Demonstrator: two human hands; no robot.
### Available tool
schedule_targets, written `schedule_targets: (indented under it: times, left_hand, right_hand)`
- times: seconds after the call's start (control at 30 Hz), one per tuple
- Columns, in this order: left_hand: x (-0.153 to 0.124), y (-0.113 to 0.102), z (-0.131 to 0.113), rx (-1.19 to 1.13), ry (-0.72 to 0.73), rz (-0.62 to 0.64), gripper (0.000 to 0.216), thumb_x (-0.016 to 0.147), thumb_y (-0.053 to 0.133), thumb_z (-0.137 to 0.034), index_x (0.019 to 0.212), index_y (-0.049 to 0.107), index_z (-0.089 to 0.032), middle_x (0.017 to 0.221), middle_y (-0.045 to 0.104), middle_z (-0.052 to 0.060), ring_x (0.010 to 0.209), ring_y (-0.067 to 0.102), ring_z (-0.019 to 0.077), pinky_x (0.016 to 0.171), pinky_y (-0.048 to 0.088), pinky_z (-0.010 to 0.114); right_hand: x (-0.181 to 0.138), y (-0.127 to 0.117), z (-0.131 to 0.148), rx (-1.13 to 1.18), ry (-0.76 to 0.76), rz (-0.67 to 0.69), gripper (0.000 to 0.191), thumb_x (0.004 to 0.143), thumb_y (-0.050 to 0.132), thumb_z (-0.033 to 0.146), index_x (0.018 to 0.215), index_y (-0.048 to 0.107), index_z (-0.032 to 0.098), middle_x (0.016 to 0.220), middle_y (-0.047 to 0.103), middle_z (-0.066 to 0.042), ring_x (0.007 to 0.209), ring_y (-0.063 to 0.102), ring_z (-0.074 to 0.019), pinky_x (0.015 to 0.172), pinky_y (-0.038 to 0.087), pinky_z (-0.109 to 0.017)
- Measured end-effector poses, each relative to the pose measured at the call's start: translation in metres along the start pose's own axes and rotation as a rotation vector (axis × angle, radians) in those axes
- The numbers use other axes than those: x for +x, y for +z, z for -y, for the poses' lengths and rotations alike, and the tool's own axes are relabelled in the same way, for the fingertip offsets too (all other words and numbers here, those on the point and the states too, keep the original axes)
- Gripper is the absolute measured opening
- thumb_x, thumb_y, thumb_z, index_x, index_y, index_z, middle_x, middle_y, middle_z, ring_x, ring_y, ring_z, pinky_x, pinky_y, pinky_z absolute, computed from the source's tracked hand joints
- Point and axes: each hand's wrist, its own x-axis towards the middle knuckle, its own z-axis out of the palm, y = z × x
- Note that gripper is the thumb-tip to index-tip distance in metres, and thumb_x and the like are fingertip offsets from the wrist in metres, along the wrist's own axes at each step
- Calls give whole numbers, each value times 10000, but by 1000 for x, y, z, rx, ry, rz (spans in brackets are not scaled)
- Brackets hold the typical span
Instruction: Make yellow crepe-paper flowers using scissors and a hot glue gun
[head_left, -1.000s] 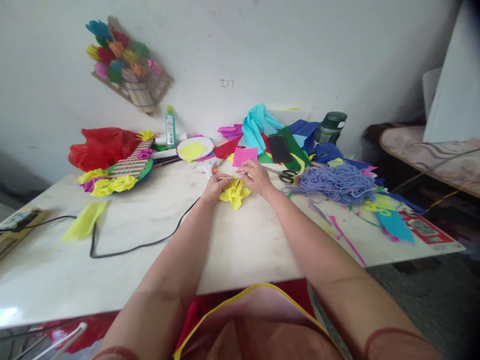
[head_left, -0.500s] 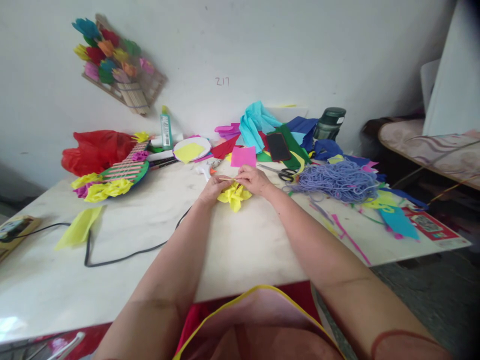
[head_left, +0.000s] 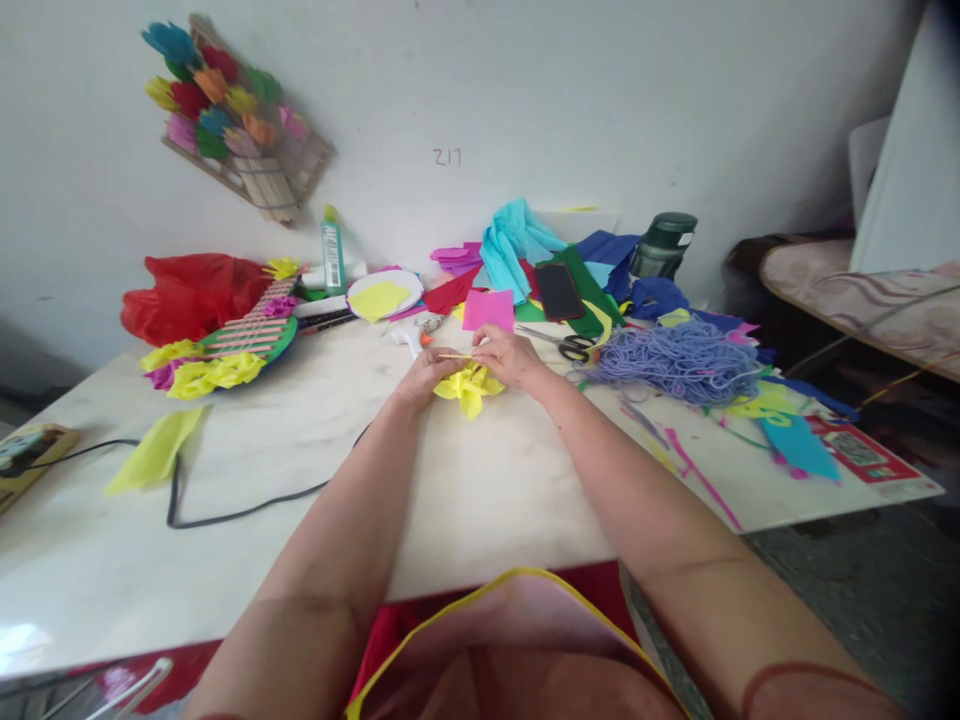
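Your left hand (head_left: 426, 375) and right hand (head_left: 511, 358) each close their grip on the crumpled yellow tissue-paper flower (head_left: 469, 392). Black-handled scissors (head_left: 571, 347) lie just right of it on the bench, with the purple yarn heap (head_left: 675, 362) beyond.

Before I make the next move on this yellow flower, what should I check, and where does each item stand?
1. Flower held: left hand and right hand both pinch the yellow paper flower. Ok.
2. Which hand grips the thin stick across its top: cannot tell.
3. Scissors lie close by the right hand, untouched. Ok.
4. Black cable clear of the arms: it runs behind the left forearm. Not ok.
5. Bare table in front of the flower. Ok.
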Motion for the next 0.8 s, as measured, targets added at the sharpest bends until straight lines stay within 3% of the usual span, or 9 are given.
schedule_targets:
  times: [0.8]
  left_hand:
    - [2, 1, -4, 53, -35, 5, 233, 548, 783, -298, 666, 667, -134, 569, 622, 2, 506, 557, 116, 510, 393, 233]
  right_hand:
    - [8, -10, 11, 89, 116, 55, 161, 796, 630, 171, 771, 779, 226, 1190, 692, -10, 916, 656, -164, 798, 495, -281]
